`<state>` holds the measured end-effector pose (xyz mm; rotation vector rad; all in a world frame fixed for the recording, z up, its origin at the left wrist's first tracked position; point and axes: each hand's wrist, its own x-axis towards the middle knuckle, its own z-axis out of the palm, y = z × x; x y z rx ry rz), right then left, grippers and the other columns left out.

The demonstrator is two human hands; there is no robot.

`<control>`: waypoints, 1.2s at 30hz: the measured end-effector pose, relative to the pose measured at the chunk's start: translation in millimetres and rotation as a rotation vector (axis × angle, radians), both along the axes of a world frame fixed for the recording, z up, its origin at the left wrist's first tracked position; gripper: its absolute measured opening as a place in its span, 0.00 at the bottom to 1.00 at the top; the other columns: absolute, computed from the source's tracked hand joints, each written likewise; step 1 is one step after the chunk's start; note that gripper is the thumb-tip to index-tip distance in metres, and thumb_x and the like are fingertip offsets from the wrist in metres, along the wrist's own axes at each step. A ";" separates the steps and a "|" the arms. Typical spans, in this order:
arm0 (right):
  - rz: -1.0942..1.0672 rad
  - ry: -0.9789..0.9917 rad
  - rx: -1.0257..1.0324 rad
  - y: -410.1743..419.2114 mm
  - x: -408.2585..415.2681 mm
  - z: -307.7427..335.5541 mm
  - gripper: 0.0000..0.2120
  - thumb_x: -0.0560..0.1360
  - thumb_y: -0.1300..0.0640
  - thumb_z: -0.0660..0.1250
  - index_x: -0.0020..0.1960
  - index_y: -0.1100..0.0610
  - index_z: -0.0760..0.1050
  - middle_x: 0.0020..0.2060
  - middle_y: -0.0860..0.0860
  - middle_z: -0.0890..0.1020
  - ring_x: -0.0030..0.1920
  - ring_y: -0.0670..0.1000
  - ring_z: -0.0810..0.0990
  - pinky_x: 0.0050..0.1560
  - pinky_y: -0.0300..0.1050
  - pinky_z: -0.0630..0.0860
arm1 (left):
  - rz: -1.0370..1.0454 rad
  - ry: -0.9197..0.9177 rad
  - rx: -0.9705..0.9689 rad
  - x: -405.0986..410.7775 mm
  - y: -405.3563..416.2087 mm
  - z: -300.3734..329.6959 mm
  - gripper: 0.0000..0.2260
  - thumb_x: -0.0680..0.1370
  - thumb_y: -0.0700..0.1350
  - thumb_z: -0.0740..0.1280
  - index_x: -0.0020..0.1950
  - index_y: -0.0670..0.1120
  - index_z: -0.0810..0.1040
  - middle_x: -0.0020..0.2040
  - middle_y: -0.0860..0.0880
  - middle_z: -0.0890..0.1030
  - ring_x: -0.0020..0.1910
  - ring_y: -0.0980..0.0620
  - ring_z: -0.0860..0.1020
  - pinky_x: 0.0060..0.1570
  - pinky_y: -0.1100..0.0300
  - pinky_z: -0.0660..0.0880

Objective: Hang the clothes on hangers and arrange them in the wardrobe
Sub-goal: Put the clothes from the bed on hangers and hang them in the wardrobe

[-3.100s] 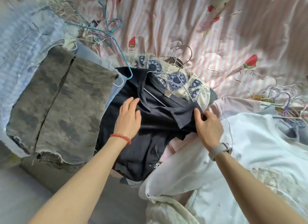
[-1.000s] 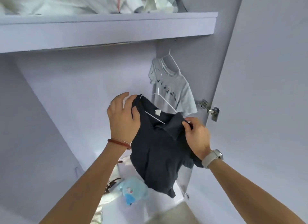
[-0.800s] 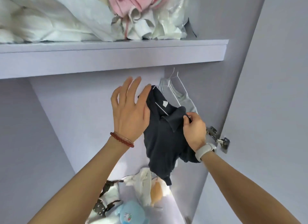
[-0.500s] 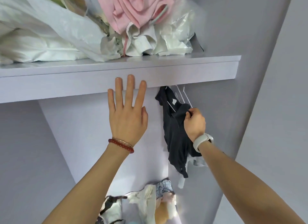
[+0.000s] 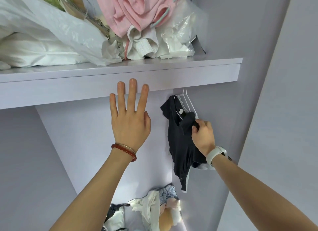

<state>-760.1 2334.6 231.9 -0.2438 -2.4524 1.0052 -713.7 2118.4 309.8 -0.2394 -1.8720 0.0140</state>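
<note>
Holding the dark shirt (image 5: 180, 141) by its collar, your right hand (image 5: 203, 136) pinches the cloth between thumb and curled fingers. You hold it there because the collar sits right on the white hanger (image 5: 185, 104), so one pinch steadies both shirt and hanger.

The shirt is up under the shelf (image 5: 120, 79), at the right side of the wardrobe. Its hanger hook goes up behind the shelf edge. The rail is hidden there, so you cannot tell if the hook is truly on it. I think it is on or nearly on, because the shirt hangs straight down.

More white wire shows right beside this hanger, so another one seems to hang there too. A bit of pale cloth (image 5: 203, 167) peeks out behind the dark shirt, low down. That is likely why the shirt goes here, next to what already hangs.

Your left hand (image 5: 129, 124) holds nothing. Its fingers are straight and spread, and the tips reach up over the front edge of the shelf. Whether they press on it I cannot tell. It may be there to keep you steady as you reach up.

Bags and a pink garment (image 5: 137, 10) sit on top of the shelf. A heap of clothes (image 5: 154, 211) lies on the wardrobe floor.

Let go gently, so the hanger does not slip.
</note>
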 end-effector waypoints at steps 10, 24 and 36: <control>-0.031 -0.028 0.515 -5.0 153.2 -60.1 0.20 0.76 0.59 0.59 0.68 0.59 0.67 0.68 0.58 0.68 0.69 0.60 0.63 0.68 0.58 0.61 | -0.263 -0.459 0.169 83.2 14.2 -96.7 0.23 0.72 0.45 0.65 0.67 0.44 0.71 0.69 0.38 0.68 0.68 0.36 0.66 0.64 0.33 0.54; -0.597 -0.518 0.065 1.5 529.5 -227.4 0.20 0.79 0.56 0.56 0.70 0.56 0.64 0.69 0.55 0.66 0.71 0.55 0.60 0.68 0.50 0.58 | -0.755 -1.279 -0.279 306.6 90.1 -285.4 0.18 0.76 0.41 0.61 0.67 0.44 0.70 0.67 0.45 0.71 0.68 0.48 0.67 0.67 0.47 0.57; -1.434 -0.588 -0.406 19.8 856.9 -281.1 0.19 0.77 0.62 0.56 0.67 0.62 0.66 0.64 0.60 0.71 0.64 0.60 0.68 0.65 0.53 0.66 | -1.420 -1.317 -1.075 584.4 282.8 -333.7 0.20 0.78 0.43 0.58 0.70 0.45 0.66 0.72 0.46 0.64 0.69 0.47 0.64 0.66 0.53 0.61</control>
